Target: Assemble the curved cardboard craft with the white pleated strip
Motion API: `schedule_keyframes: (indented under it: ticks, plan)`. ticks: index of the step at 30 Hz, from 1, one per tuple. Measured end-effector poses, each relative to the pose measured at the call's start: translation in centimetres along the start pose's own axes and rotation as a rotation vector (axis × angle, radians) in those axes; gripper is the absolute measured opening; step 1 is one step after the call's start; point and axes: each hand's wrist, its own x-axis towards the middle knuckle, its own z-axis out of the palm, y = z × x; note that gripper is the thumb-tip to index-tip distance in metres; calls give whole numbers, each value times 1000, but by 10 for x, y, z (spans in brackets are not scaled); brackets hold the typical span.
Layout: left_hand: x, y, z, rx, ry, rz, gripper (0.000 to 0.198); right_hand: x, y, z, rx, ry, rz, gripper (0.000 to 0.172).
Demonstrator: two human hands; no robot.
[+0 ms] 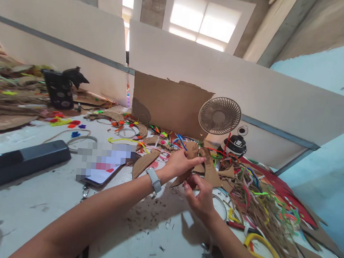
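Left hand point(177, 162): forearm entering from the lower left, reaching up and across to mid-view; watch point(154, 179) at the wrist; thumb stretched to the right, fingers bent around the cardboard point(192, 149), which it grips. Right hand point(199, 194): forearm entering from the lower right, slanting up and left; palm turned inward, fingers curled, thumb and fingertips closed at the lower edge of the same cardboard. Hands close together, the left one higher.

Cardboard: one bent piece, held above the surface point(141, 237), roughly mid-view. Angular piece point(211, 172), brown, just right of it; whether joined, cannot tell.

Around the hands: half-round card point(144, 164), left of the cardboard; phone point(99, 177), farther left, lying flat; fan point(220, 116), beyond the hands; twine point(260, 214), heaped at right; yellow handle point(262, 251), near the right forearm.
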Motion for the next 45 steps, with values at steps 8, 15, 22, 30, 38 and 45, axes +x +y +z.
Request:
schedule_keyframes:
  ticks: [8,15,22,30,38,45]
  plan:
    - [-2,3,-2,-16,-32,25,59,1,2,-1,37,8,44,22]
    - [2,-1,1,20,-15,10,65,1,4,0,25,14,52,23]
    - [6,-8,4,13,-27,25,65,1,4,-1,53,0,24,21]
    - [2,-1,1,16,-38,22,64,1,4,-3,69,-40,22,19]
    - [2,1,1,-12,-58,55,58,1,5,0,46,-1,29,19]
    - [2,0,3,-92,-78,8,57,1,4,0,28,-6,34,20]
